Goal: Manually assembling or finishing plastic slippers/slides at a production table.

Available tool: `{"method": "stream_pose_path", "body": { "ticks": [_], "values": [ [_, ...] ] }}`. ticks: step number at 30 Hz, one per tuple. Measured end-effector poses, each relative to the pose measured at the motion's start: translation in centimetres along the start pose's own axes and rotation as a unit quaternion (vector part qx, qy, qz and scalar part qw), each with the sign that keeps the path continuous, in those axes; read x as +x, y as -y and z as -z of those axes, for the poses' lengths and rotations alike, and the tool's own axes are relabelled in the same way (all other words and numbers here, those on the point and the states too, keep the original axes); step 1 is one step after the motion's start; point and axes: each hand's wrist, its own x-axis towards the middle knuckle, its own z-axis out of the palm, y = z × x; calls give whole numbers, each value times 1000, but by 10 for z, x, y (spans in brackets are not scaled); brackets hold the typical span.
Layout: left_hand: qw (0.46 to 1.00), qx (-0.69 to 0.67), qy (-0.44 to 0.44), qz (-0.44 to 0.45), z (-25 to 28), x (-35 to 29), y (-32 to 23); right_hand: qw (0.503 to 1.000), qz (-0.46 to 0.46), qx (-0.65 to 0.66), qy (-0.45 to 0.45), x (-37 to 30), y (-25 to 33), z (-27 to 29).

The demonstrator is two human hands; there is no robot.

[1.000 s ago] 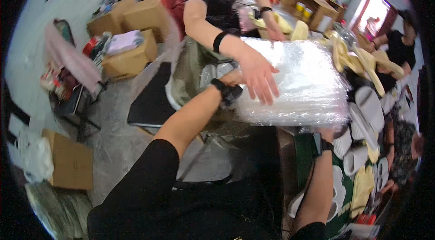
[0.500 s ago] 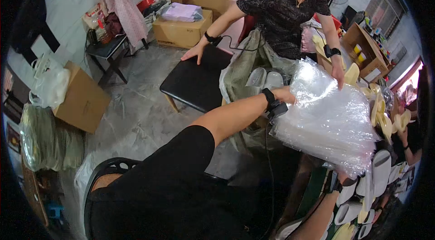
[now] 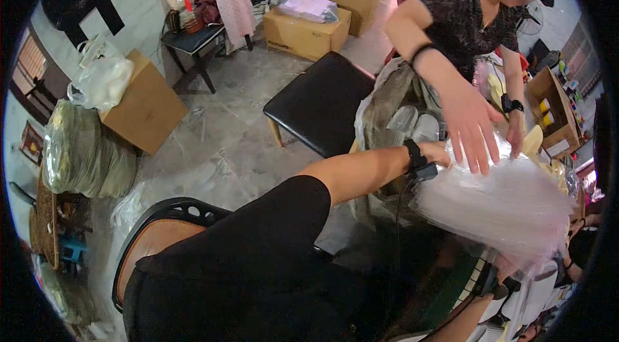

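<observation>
A thick stack of clear plastic bags [image 3: 496, 203], blurred by motion, is held up between my two hands. My left hand [image 3: 437, 153], with a black band at its wrist, grips the stack's left edge. At the near right corner, my right hand [image 3: 506, 269] is closed on the stack, its fingers partly covered by the plastic. A co-worker's hand [image 3: 474, 132] reaches over the top of the stack with fingers spread; that person's other hand [image 3: 515, 132] is at the far edge. White slippers [image 3: 412, 124] lie in an open woven sack [image 3: 382, 106] beyond my left wrist.
A black-topped stool [image 3: 322, 103] stands left of the sack. More white slippers [image 3: 538, 290] lie at the lower right, near pale yellow pieces [image 3: 532, 140]. Cardboard boxes [image 3: 306, 35] are at the back. Against the left wall are a carton [image 3: 145, 106] and wrapped bundles [image 3: 84, 148].
The co-worker's hand has left the stool and come over the bag stack. The stack now looks smeared by motion. My view has shifted, so the room sits farther right.
</observation>
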Motion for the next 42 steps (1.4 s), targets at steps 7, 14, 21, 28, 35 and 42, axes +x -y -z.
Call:
{"method": "stream_pose_path", "body": {
  "ticks": [7,14,21,28,35,42],
  "values": [
    [853,239,182,-426,41,18,47,996,45,-24,-73,-15,-46,-21],
    [952,263,98,124,2,26,29,912,250,-37,-323,-19,0,52],
    [982,125,144,-15,27,3,16,859,329,-25,-390,-5,-3,43],
    [977,-58,187,-89,59,11,8,847,368,70,-378,-34,4,-42],
    [927,-279,241,-72,93,8,-6,874,353,-24,-332,-53,-15,-155],
    [937,-341,-51,63,-9,-36,-15,775,337,-363,-393,-136,-59,-238]
  ]
}}
